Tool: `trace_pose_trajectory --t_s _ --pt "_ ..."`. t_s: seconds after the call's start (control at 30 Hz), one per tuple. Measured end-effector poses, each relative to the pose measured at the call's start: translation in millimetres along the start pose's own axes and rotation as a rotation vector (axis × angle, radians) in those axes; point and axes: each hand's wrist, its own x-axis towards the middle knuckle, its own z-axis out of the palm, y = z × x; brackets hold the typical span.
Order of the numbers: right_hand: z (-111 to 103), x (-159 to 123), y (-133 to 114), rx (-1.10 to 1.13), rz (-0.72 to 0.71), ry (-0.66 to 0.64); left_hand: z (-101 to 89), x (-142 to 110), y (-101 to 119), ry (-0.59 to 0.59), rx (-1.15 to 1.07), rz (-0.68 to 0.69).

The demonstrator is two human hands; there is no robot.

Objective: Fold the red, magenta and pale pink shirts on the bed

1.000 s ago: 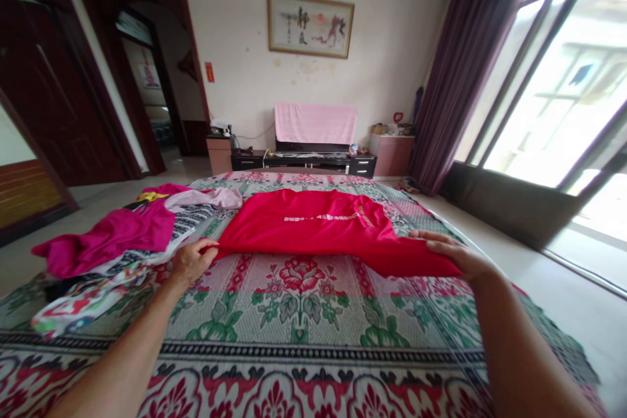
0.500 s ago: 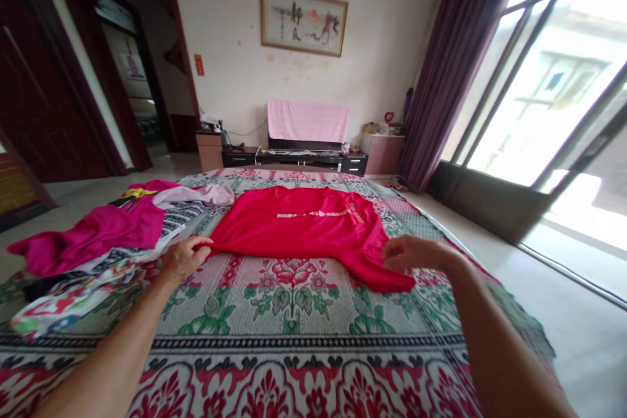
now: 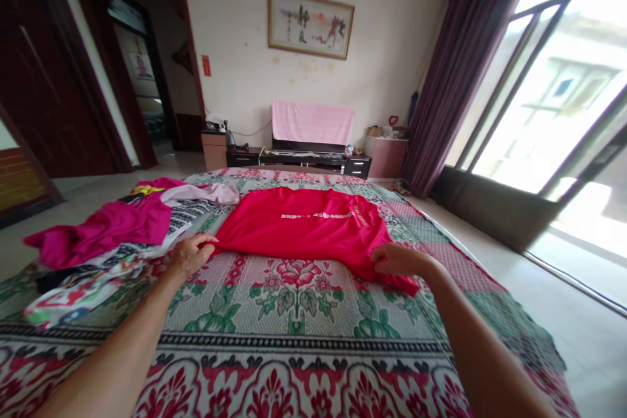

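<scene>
A red shirt (image 3: 304, 228) with a line of white print lies spread on a flower-patterned cover (image 3: 294, 307). My left hand (image 3: 191, 255) pinches the shirt's near left corner between thumb and fingers. At the near right, my right hand (image 3: 394, 260) is closed on the red cloth, by the part that sticks out toward me. The fingertips of this hand are partly hidden in the fabric. Beside my left hand lies a loose pile of clothes, with a magenta garment (image 3: 112, 225) on top and a white patterned piece (image 3: 73, 297) below it.
Beyond the cover's far edge stands a low black cabinet (image 3: 245, 159) with a pink cloth (image 3: 313, 121) draped over an object on it. A purple curtain (image 3: 450, 78) and a glass sliding door (image 3: 553, 111) are on the right. A dark doorway (image 3: 147, 78) opens at the left.
My right hand has moved a little left and closed on the shirt's near right part, which now looks more bunched. My left hand keeps its pinch on the left corner. The view has shifted slightly.
</scene>
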Motion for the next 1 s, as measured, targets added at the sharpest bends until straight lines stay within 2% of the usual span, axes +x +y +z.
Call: trace_pose_trajectory --t_s 0.1,0.17,0.23,0.4,0.5,0.63,0.8,0.9,1.0 --pt "-5.7 1.7 11.1 0.359 0.02 0.162 -1.5 -0.7 1.3 0.01 -0.039 0.002" --pt "-4.6 2.6 13.4 0.443 0.03 0.271 -2.9 -1.5 3.3 0.009 -0.056 0.006" --pt "-1.8 2.9 12.2 0.364 0.03 0.256 -4.0 -2.0 5.0 0.005 -0.06 0.01" --pt "0.7 2.7 7.8 -0.055 0.15 -0.059 -4.8 -1.4 4.6 -0.005 -0.072 0.012" --pt "-1.5 2.7 10.3 -0.111 0.187 -0.147 -2.8 -0.4 1.0 -0.003 -0.081 0.041" --pt "-2.0 2.3 12.9 -0.118 0.185 -0.124 4.6 1.8 -6.0 -0.015 -0.037 0.096" --pt "4.0 2.5 8.3 -0.307 0.27 -0.088 16.5 6.9 -15.8 0.033 0.073 0.28" --pt "7.7 4.6 7.5 -0.402 0.292 0.008 21.4 8.5 -17.4 0.058 0.186 0.308" --pt "13.8 10.1 11.9 -0.421 0.283 0.147 24.7 6.7 -9.8 0.05 0.267 0.289"
